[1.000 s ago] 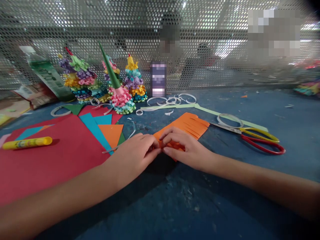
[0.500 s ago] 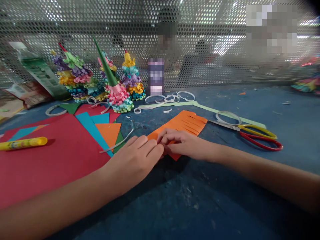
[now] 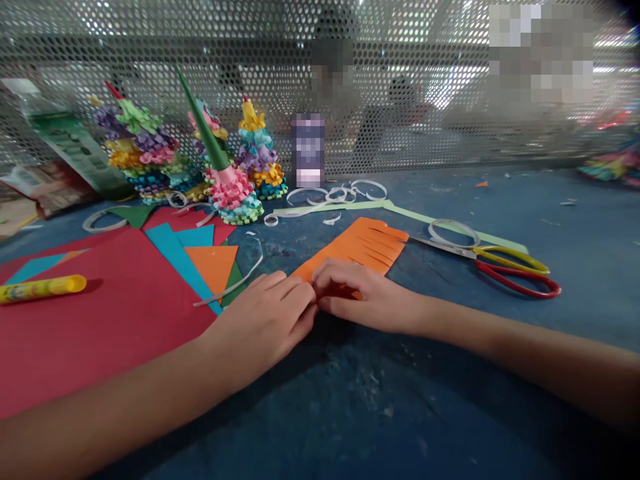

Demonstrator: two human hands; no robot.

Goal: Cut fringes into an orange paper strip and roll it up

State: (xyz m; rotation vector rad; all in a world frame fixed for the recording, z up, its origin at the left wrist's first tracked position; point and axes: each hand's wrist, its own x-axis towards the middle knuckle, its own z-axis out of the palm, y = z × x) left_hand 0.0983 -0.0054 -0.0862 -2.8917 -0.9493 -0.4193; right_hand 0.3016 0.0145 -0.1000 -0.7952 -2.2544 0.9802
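An orange paper strip [image 3: 357,247] with fringe cuts along its far edge lies on the blue table [image 3: 350,400]. My left hand [image 3: 265,317] and my right hand [image 3: 360,297] meet at its near end. Both have their fingers curled and pinched on the orange paper's near edge, which they partly hide. The fringed far end lies free and flat.
Red-and-yellow scissors [image 3: 500,263] lie right of the paper. A large red sheet [image 3: 100,313], blue and orange offcuts [image 3: 200,257] and a yellow glue stick [image 3: 43,288] sit at left. Several paper cone trees [image 3: 225,180] stand by a perforated metal screen [image 3: 400,87]; white paper curls [image 3: 340,195] lie nearby.
Both hands stay pinched on the orange paper's near end; my fingers have shifted slightly along it. The view has tilted a little.
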